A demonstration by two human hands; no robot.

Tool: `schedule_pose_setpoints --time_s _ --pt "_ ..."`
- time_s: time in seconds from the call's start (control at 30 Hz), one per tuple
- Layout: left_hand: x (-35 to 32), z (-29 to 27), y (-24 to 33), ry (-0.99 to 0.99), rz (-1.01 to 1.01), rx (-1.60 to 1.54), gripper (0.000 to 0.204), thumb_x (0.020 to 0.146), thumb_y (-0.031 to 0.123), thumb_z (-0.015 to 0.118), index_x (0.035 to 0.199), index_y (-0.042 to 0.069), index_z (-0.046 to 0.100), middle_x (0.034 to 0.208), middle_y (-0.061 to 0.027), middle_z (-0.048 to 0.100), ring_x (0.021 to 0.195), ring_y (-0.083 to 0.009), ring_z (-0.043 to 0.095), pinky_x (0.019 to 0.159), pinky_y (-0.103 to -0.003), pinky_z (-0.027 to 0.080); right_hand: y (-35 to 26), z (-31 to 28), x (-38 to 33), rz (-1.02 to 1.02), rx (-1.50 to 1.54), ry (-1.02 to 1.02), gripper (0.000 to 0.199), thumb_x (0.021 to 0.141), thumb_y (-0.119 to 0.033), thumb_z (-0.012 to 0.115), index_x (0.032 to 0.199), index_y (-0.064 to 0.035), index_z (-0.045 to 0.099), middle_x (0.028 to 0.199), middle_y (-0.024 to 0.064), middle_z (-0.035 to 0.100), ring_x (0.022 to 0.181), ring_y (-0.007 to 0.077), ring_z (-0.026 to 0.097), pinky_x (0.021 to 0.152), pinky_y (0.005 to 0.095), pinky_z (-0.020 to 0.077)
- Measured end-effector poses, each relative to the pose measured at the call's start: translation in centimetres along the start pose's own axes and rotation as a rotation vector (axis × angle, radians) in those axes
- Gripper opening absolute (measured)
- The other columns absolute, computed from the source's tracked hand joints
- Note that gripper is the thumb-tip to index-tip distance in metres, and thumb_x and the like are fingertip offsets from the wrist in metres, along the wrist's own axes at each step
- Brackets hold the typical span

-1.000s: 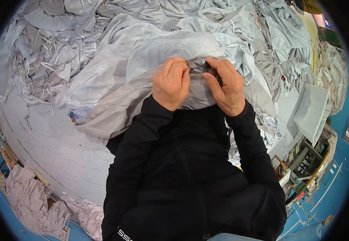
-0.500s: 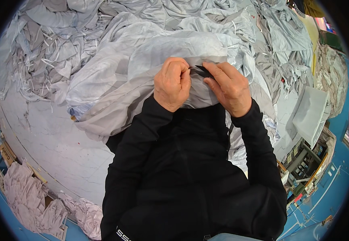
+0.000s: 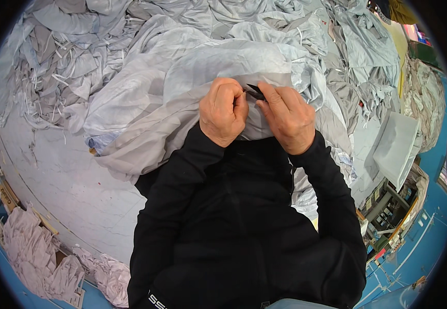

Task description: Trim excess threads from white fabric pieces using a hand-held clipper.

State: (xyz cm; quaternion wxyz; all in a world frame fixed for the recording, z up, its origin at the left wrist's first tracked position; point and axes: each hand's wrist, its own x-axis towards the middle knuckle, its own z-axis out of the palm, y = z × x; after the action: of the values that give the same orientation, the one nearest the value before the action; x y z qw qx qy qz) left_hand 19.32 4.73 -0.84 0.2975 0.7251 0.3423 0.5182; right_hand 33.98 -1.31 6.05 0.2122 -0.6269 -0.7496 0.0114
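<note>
1. We see the left hand (image 3: pixel 223 110) at centre frame, curled into a fist, fingers pinching a fold of the pale grey-blue fabric (image 3: pixel 192 77).
2. The right hand (image 3: pixel 287 118) sits just beside it to the right, fingers narrow, closed on a small dark tool (image 3: pixel 256 91), probably thread snips; too small to be sure.
3. The tool lies between the two hands at the upper edge of both, its long axis running from lower right to upper left, tip toward the left hand's fingers and nearly touching them.
4. The right hand carries the tool; the left is nearer the fabric edge under the tip.
5. The fabric drapes from the upper centre down under both hands, over the white table (image 3: pixel 64 175).
6. More grey garments (image 3: pixel 53 67) are heaped in the upper left, with another heap upper right.
</note>
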Motion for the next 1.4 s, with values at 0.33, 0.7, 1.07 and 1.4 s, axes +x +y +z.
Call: schedule_pose_setpoints --time_s 0.33,0.7,1.07,1.4 --pt "-0.1 -0.1 0.1 -0.005 -0.009 -0.028 0.022 0.073 -0.011 0.065 0.083 0.003 0.052 0.083 -0.0120 0.058 0.063 -0.0295 0.058 0.053 -0.035 0.047 -0.6 -0.2 0.0 0.028 -0.024 -0.032 0.043 0.074 -0.003 0.079 0.115 -0.0045 0.067 0.087 0.0074 0.061 0.074 0.0251 0.063 0.062 0.0348 0.0522" --pt "-0.2 0.0 -0.1 0.007 0.003 -0.024 0.022 0.072 -0.012 0.064 0.083 0.003 0.051 0.083 -0.0121 0.058 0.065 -0.0300 0.058 0.055 -0.035 0.048 -0.3 -0.4 0.1 0.018 -0.020 -0.043 0.037 0.076 -0.004 0.077 0.112 -0.0054 0.068 0.085 0.0071 0.061 0.073 0.0251 0.063 0.060 0.0351 0.0517" --pt "-1.6 -0.3 0.3 0.010 -0.352 -0.179 0.018 0.078 -0.005 0.069 0.088 0.002 0.056 0.085 -0.0110 0.061 0.066 -0.0224 0.061 0.057 -0.032 0.050 0.9 -0.5 -0.4 0.117 0.247 0.069 0.028 0.083 -0.002 0.073 0.111 -0.0006 0.069 0.081 0.0106 0.063 0.061 0.0236 0.059 0.056 0.0320 0.0474" --pt "-0.6 0.0 0.9 -0.117 -0.554 -0.085 0.023 0.075 0.007 0.081 0.083 0.001 0.060 0.080 -0.0113 0.060 0.064 -0.0240 0.061 0.058 -0.035 0.049 0.5 -0.3 -0.3 0.160 0.287 0.040 0.031 0.083 -0.002 0.074 0.113 -0.0005 0.068 0.079 0.0101 0.060 0.062 0.0215 0.059 0.057 0.0307 0.0472"
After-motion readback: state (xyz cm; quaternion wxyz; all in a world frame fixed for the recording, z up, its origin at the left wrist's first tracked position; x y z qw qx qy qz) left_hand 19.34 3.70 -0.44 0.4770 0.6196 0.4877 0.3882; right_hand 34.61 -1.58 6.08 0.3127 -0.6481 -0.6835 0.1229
